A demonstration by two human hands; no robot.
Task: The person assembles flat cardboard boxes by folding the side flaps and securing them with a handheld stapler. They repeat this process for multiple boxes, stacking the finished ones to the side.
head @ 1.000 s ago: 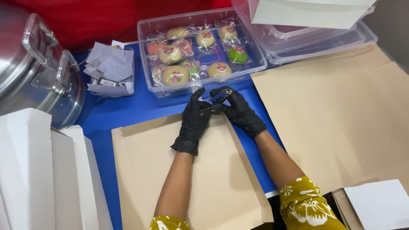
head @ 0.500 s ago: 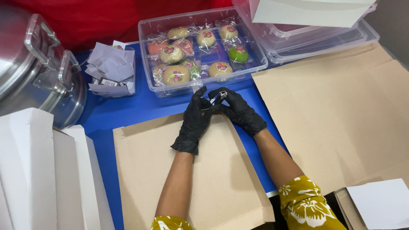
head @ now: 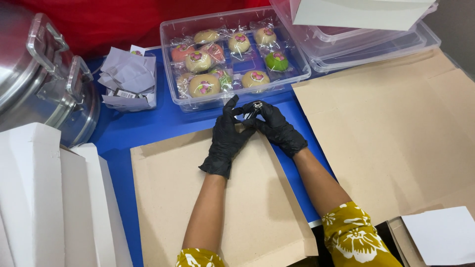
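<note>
Hands in black gloves meet above a brown paper sheet (head: 217, 207) on the blue table (head: 148, 128). My left hand (head: 228, 134) and right hand (head: 277, 127) both pinch a small shiny object (head: 257, 106) at fingertip level, just before the clear tray of wrapped cakes (head: 232, 59). Light, steady pinching seems best.

left hand (head: 228, 136) fingers now more spread beside right hand (head: 277, 127)

Both hands (head: 250, 129) on cardboard sheet (head: 213, 198); behind sheet tray of wrapped cakes (head: 232, 54); paper box (head: 127, 81) behind-left, pot (head: 39, 79) far left, second cardboard (head: 396, 128) right.
</note>
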